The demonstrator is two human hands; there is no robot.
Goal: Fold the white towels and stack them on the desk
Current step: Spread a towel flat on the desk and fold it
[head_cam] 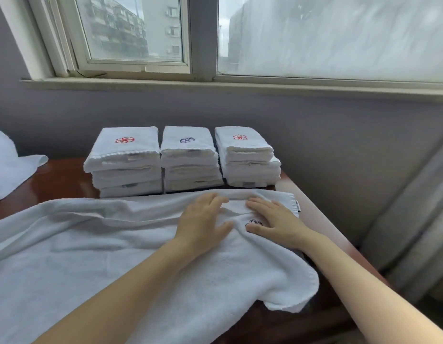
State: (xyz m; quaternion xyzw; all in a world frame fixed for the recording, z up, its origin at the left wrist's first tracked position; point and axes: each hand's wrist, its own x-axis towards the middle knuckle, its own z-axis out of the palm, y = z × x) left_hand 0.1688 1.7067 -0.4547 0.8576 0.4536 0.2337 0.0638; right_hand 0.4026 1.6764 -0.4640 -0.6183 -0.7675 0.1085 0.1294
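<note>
Unfolded towel: a large white terry towel [116, 244] lies spread across the near part of a glossy reddish-brown wooden desk [56, 180], rumpled, with its near right corner drooping over the desk's front edge.
Left hand: the left hand [203, 222] lies palm down on the far right part of this towel, fingers straight and slightly spread, grasping nothing.
Right hand: the right hand [277, 220] rests flat on the same towel just beside the left hand, fingers extended toward the far edge, nothing clenched in it.
Emblem: a small purple embroidered flower [253, 222] on the towel shows between the two hands, touching the right thumb.
Towel edge: the far hem bunches into a soft ridge just beyond the fingertips; a small dark tag [296, 206] sits at the right end.
Folded stacks: three piles of folded white towels stand side by side just behind the spread towel: a left pile [126, 165] topped by a red flower, a middle pile [190, 162] topped by a purple one, a right pile [247, 160] topped by red.
Left side: another loose white cloth [9, 165] lies at the desk's far left.
Background: a white-framed window [136, 28] above a grey wall; a grey curtain [414, 219] hangs at the right.
</note>
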